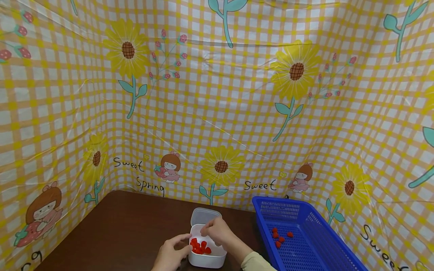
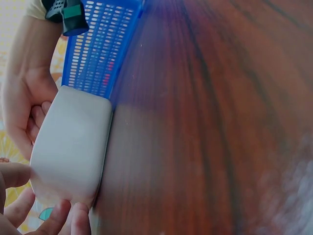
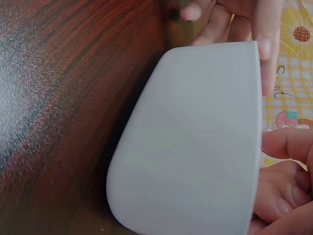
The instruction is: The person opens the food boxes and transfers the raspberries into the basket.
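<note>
A small white box [image 1: 207,261] stands on the table with several small red pieces [image 1: 200,246] in its left part. My left hand [image 1: 172,251] holds the box at its left side, thumb and fingers against the wall and rim. Over the far right part of the box is my right hand [image 1: 218,231], fingers curled downward. I cannot tell whether its hidden fingertips pinch anything. The box's outer side [image 3: 190,137] fills much of the right wrist view, with curled right fingers [image 3: 276,200] beyond its rim. In the left wrist view, left fingertips [image 2: 58,215] touch the box's end.
A translucent lid [image 1: 205,216] is directly behind the box. To the right, a blue perforated basket [image 1: 305,241] has several similar red pieces [image 1: 278,238] near its left side. The dark wooden table [image 1: 135,226] is enclosed by a checked, flower-printed cloth [image 1: 203,113].
</note>
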Demonstrator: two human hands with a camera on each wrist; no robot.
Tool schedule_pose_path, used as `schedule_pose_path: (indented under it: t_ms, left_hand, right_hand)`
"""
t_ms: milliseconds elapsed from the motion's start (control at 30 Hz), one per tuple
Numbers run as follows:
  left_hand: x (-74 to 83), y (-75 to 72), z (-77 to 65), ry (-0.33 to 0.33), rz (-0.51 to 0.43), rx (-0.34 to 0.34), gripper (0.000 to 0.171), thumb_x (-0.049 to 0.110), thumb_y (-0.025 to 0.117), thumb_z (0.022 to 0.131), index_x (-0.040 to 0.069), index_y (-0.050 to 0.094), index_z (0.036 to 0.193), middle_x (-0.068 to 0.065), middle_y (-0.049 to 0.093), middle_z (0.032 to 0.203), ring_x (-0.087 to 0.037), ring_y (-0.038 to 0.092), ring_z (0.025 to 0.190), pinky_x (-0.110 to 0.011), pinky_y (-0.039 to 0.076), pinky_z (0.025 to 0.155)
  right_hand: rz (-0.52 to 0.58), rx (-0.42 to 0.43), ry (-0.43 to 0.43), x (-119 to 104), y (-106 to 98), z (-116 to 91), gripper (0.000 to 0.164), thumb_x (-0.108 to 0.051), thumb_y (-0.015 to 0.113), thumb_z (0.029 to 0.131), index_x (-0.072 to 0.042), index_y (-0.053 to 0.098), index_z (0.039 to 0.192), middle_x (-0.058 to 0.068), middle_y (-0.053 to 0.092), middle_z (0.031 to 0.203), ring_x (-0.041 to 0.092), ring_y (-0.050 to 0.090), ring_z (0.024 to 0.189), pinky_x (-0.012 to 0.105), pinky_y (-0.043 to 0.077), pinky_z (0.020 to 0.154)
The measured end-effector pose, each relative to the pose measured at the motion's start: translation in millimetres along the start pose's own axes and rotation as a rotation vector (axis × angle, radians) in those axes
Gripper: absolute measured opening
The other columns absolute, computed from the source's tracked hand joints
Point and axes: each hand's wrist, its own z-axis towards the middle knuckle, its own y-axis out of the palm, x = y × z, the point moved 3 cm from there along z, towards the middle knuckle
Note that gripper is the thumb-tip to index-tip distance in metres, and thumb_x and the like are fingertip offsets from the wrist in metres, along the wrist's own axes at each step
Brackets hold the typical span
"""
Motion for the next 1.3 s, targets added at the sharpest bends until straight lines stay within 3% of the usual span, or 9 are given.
schedule_pose_path:
  t_ms: [267,367,667,900,1300]
  left_hand:
    - [0.1,0.3,0.1,0.009,0.001,0.011,0.041,0.024,0.073,0.09,0.008,0.068,0.127,-0.004,0.072,0.095,-0.019,0.066,0.07,-0.034,0.051,0.062]
    - [0.0,0.5,0.1,0.011,0.004,0.014,0.041,0.024,0.074,0.09,0.008,0.068,0.127,-0.004,0.072,0.095,-0.019,0.066,0.07,-0.034,0.05,0.062]
    - [1.1,0.5,-1.3,0.028,0.001,0.018,0.041,0.024,0.074,0.089,0.008,0.069,0.126,-0.004,0.072,0.093,-0.018,0.065,0.07,-0.034,0.049,0.06]
    - [0.7,0.4,-1.3,0.044,0.002,0.023,0.041,0.023,0.074,0.089,0.007,0.068,0.126,-0.005,0.073,0.093,-0.018,0.066,0.069,-0.034,0.05,0.061]
    - [0.8,1.4,-2.3,0.031,-0.01,0.03,0.04,0.023,0.074,0.088,0.008,0.069,0.126,-0.003,0.071,0.09,-0.018,0.064,0.068,-0.033,0.049,0.054]
  right_hand:
    - [-0.02,0.017,-0.036,3.6,11.2,-0.2,0.008,-0.005,0.069,0.079,-0.004,0.077,0.081,-0.001,0.058,0.068,0.006,0.025,0.042,0.019,0.024,0.04]
    - [-0.029,0.035,-0.061,5.7,15.8,-1.5,0.007,-0.004,0.068,0.078,-0.003,0.076,0.078,-0.003,0.052,0.061,0.007,0.03,0.043,0.019,0.025,0.04]
    - [-0.077,0.106,-0.108,8.5,22.9,-3.3,0.006,-0.003,0.07,0.078,-0.003,0.076,0.079,0.001,0.063,0.069,0.012,0.052,0.059,0.024,0.042,0.049]
    - [-0.066,0.09,-0.106,9.1,25.2,-2.6,0.006,-0.003,0.071,0.079,0.0,0.075,0.079,0.002,0.065,0.072,0.012,0.056,0.061,0.025,0.048,0.053]
    - [-0.076,0.102,-0.093,9.3,28.5,-2.7,0.004,-0.003,0.074,0.077,-0.001,0.074,0.074,-0.001,0.063,0.068,0.011,0.055,0.061,0.024,0.048,0.053]
